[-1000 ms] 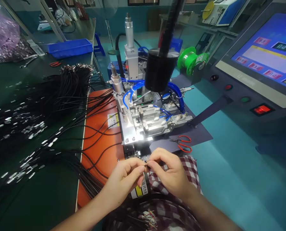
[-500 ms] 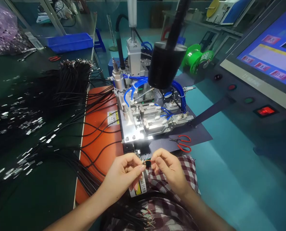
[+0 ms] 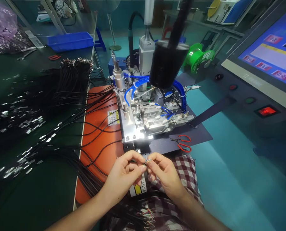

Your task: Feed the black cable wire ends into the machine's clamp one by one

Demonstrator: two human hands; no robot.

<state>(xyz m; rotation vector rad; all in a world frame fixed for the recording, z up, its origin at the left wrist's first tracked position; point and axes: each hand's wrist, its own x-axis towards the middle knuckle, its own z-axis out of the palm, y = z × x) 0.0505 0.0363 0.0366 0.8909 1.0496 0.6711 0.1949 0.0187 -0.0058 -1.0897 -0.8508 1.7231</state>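
Observation:
My left hand pinches the end of a black cable between thumb and forefinger, just in front of the machine. Beside it, nearly touching, my right hand has its thumb and forefinger closed on the thin wires that stick out of the cable end. Below both hands, a bundle of black cables with stripped coloured ends lies across the checked cloth on my lap. Black cables run from the machine's left side over the orange board.
Red-handled pliers lie on the dark plate right of my hands. A control panel with a screen stands at the right. Piled black cables and a blue tray are on the left table. A black cylinder hangs above the machine.
My right hand has moved slightly left, closer to my left hand, and its fingertips have shifted on the wires. A tall cylinder part at the machine's back has moved right.

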